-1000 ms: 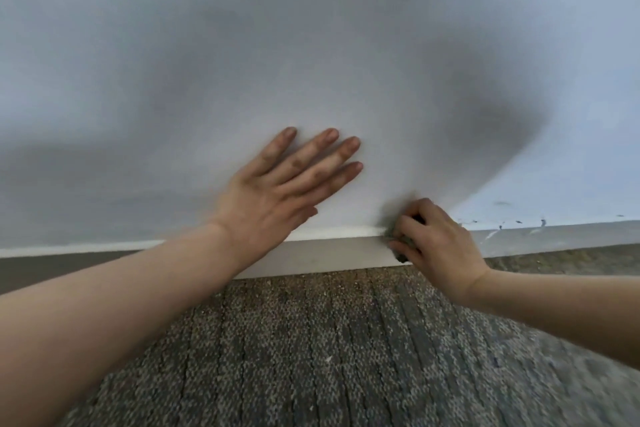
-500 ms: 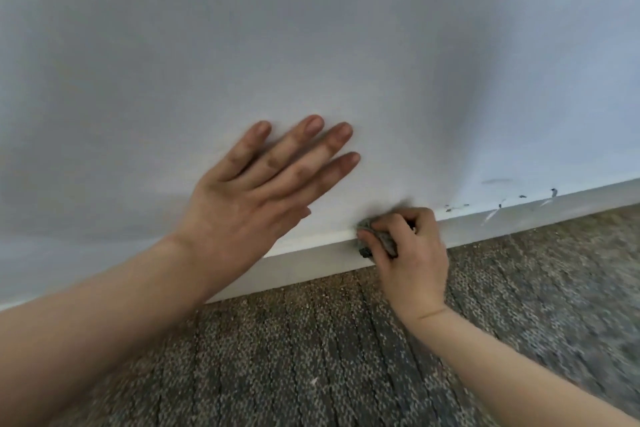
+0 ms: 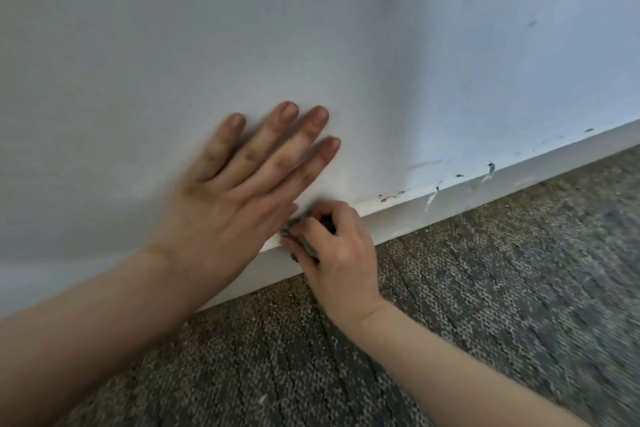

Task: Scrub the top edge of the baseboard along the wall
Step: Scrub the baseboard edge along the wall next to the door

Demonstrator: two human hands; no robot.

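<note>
A white baseboard (image 3: 408,218) runs slantwise along the foot of the pale wall, rising toward the right. My right hand (image 3: 337,250) is closed around a small grey scrubbing pad (image 3: 292,226) and presses it on the baseboard's top edge, right beside my left hand's thumb side. Most of the pad is hidden in the fingers. My left hand (image 3: 242,184) lies flat on the wall (image 3: 311,45) just above the baseboard, fingers spread and holding nothing.
Dark specks and chipped paint (image 3: 433,196) dot the baseboard's top edge and the wall to the right of my right hand. Grey-brown carpet (image 3: 450,305) covers the floor below the baseboard.
My right hand has slid the pad leftward along the top edge until it meets my left hand. The view has tilted, so the baseboard now slopes more steeply.
</note>
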